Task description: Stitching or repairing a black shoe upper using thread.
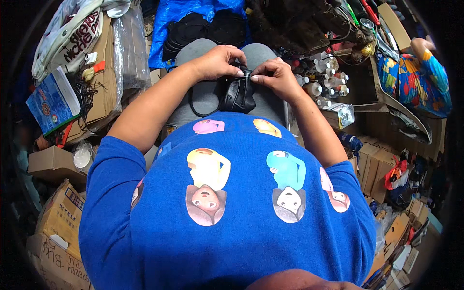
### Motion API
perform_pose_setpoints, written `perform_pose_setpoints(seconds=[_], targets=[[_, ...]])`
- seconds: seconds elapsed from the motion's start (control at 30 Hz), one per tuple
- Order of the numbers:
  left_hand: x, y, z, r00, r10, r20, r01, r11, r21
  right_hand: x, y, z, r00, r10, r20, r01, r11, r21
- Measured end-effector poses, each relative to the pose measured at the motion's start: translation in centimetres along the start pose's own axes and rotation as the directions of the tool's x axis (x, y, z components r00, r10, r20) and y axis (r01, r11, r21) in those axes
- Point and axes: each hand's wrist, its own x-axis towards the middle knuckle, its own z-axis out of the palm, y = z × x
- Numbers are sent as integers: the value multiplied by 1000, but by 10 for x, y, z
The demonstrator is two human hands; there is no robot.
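Note:
A small black leather-like pouch (pixel 237 99) rests on my lap between my grey-clad thighs, and a thin black strap curves from it over the left thigh. My left hand (pixel 221 63) pinches the pouch's upper end between thumb and fingers. From the right, my right hand (pixel 279 77) also has thumb and fingers closed on that end, close to the left fingertips. The detail between the fingertips is dark and too small to make out. Beyond my knees, stacked black pieces (pixel 188 36) lie on a blue plastic sheet (pixel 164 24).
On the left are a blue book (pixel 53 101), black cords (pixel 87 104), a white printed cloth bag (pixel 72 43) and cardboard boxes (pixel 55 162). At the right stand several small bottles (pixel 328 82), a clear-topped container (pixel 340 115), a colourful cloth (pixel 411 79) and more cartons (pixel 374 164).

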Motion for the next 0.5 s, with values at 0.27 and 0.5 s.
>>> perform_pose_setpoints(seconds=[0.27,0.5], targets=[[-42,25,4,929,-45,-368,68,997,47,-32,-14,11,967,-157,-203,90,948,-305],[-52,33,13,903,205,-377,32,844,536,-14,3,-6,1000,-27,-7,25,982,-187]])
